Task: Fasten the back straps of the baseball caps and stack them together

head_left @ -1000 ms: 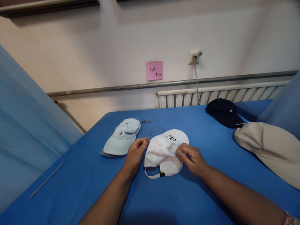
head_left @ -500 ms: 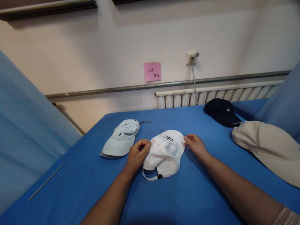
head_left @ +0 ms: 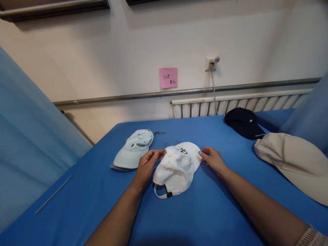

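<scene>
A white baseball cap [head_left: 174, 171] with dark letters on its front lies on the blue-covered table, brim to the upper right and back strap toward me. My right hand [head_left: 211, 159] holds the brim's right edge, with the thumb against it. On the other side, my left hand [head_left: 147, 167] is at the crown, its fingers stretched out and thumb apart; the fingertips reach partly behind the cap. To the left rests a pale mint cap [head_left: 132, 150] with a small dark emblem and a loose grey strap. Something grey shows under its brim.
A navy cap [head_left: 242, 123] and a beige cap [head_left: 292, 160] lie on the right. One thin stick [head_left: 53, 194] is at the table's left. Blue curtains [head_left: 33, 136] hang at both sides. Behind are a radiator [head_left: 241, 102], a metal rail [head_left: 128, 97] and a pink note [head_left: 168, 78].
The white cap has shifted slightly left and turned a little, its brim swinging toward the right. My left hand has moved left and its thumb has come away from the crown.
</scene>
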The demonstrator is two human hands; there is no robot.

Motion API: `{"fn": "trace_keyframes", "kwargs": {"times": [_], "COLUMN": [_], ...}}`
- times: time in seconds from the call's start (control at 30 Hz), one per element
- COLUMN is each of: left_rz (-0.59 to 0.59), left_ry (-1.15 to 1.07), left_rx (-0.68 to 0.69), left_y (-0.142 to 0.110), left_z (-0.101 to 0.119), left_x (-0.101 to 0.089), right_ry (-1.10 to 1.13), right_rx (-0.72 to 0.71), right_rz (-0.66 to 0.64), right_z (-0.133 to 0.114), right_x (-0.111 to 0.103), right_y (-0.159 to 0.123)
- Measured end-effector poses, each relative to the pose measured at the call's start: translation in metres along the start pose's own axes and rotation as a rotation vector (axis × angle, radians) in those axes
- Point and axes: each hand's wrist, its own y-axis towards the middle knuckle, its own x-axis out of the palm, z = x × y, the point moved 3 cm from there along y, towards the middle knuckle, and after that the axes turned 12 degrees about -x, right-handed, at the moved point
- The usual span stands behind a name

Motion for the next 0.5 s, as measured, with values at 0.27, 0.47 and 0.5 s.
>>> {"fn": "trace_keyframes", "kwargs": {"times": [0.27,0.47,0.5], "left_rz": [-0.072,0.056,0.114], "left_ry": [0.119,0.168,0.161], "left_rx": [0.162,0.189,0.209], "left_y": [-0.009,-0.004,-0.003], "left_z": [0.009,0.003,0.003], "left_x": [-0.008,-0.012,-0.015], "right_ry": [0.269,0.349,0.396], "right_rx": [0.18,0.223,0.23], "right_rz": [-0.173,-0.319,-0.329], "right_z": [-0.012,-0.015,-0.016], "right_x": [-0.001,0.0,0.001], "right_y": [-0.004,-0.009,-0.011]}}
